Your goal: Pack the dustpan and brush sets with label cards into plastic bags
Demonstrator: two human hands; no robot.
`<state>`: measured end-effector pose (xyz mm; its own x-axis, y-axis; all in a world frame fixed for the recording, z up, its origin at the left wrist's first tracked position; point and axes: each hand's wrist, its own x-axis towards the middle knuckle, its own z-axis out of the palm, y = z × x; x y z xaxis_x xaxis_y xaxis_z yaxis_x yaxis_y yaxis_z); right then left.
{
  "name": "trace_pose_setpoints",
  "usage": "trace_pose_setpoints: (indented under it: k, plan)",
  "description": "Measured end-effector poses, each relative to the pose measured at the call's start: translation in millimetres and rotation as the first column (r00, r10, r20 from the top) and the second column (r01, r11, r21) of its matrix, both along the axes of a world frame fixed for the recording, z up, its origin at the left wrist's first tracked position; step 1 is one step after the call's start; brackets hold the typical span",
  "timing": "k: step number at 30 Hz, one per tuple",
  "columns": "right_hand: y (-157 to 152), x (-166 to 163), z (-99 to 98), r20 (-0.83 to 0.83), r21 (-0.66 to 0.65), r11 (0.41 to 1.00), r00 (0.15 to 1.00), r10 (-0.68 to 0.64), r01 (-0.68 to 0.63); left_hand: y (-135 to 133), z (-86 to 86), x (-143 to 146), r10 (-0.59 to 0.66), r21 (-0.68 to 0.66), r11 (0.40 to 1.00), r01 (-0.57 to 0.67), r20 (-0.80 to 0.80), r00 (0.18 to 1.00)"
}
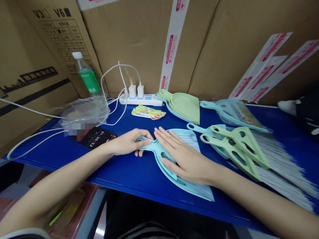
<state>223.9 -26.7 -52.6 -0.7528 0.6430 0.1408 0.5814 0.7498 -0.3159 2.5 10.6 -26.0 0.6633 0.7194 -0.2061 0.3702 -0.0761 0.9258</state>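
Observation:
A light blue dustpan [205, 192] lies on the blue table in front of me, with a light blue hand brush [166, 168] laid in it. My left hand [131, 142] is closed around their stacked handles, thumb on top. Flat on top of the brush and pan rests my right hand [185, 159], fingers stretched out, hiding much of the brush head. To the right lie two green brushes [236, 152] and a light blue brush [198, 128], their grey bristles pointing right.
Stacked dustpans, a green one [185, 104] on top, lie at the back beside a power strip [149, 99]. Further right is a bagged blue dustpan [229, 111]. Printed packets [148, 113], a phone [97, 137], crumpled plastic [84, 113], a bottle [88, 79] and cables lie left.

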Motion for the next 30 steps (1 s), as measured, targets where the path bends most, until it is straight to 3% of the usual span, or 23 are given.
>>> trace_pose_setpoints:
  k: [7,20,30]
  plan:
    - [6,9,-0.7,-0.019,-0.043,0.999,1.0,-0.022,0.021,1,1.2,-1,-0.027,0.025,0.999,0.029,-0.07,0.997]
    - [9,19,-4.1,0.07,-0.052,0.988,0.988,-0.141,0.145,3,11.2,-16,-0.123,0.241,0.952,0.188,-0.26,0.958]
    - [8,22,-1.5,0.133,0.001,0.982,0.974,-0.185,0.187,1,22.0,-17,-0.127,0.255,0.937,0.238,-0.387,0.913]
